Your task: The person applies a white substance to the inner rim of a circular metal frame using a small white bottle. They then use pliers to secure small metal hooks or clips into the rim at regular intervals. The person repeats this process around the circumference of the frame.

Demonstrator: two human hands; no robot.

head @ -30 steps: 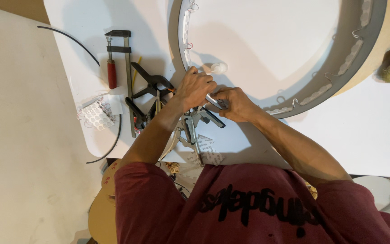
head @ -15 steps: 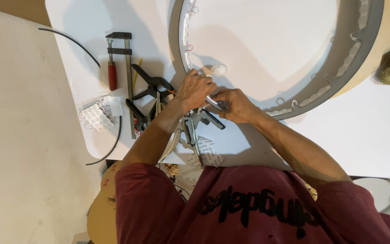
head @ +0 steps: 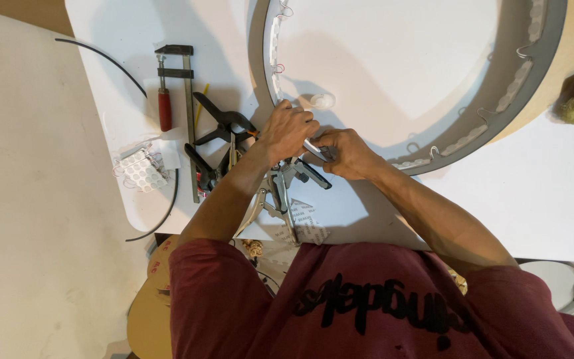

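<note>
The large grey curved ring frame [head: 479, 126] is met at its lower-left rim, just ahead of both hands. Left hand [head: 288, 131] is closed on the rim; right hand [head: 343, 151] is pinched round a small silvery tool [head: 315, 149], approx. along the rim. Neither hand is nearer.

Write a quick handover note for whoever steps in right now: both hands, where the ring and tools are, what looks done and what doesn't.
Left hand: closed on the near rim of the grey ring.
Right hand: beside it, pinching a small metal piece; what kind is unclear.
Ring lies flat on the white table. White pad strips and wire hooks line its inner wall.
Tools to the left: red-handled bar clamp, black spring clamps, locking pliers, loose pad sheet.
Left to do: stretches between strips look bare.
</note>
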